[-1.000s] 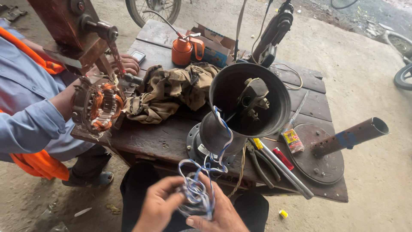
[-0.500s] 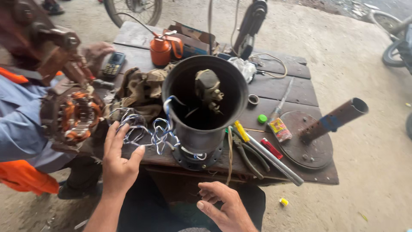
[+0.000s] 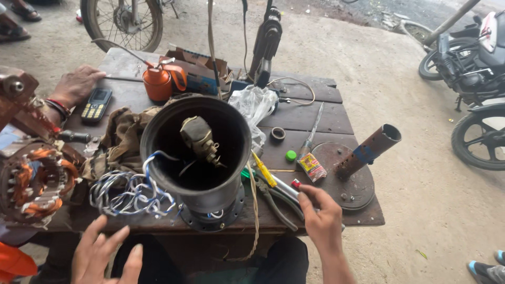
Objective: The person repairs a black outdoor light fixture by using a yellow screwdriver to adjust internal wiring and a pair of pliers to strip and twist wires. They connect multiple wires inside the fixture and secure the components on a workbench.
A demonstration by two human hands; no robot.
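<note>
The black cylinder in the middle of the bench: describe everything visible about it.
The black cylinder is a dark metal housing standing upright near the front edge of the wooden bench, open end up. Inside sits a grimy brownish part with a threaded brass-coloured end. Its base is a wider flange with bolt holes. A bundle of blue and white wires runs over its rim and coils to its left. A dirty rag lies against its far left side. Neither hand touches it.

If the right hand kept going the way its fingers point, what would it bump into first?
Probably the small red-tipped tool right at the right hand's fingertips, lying with the yellow-handled screwdriver and pliers on the wooden table. Depth is hard to judge, so the fingers may already touch it.
</note>
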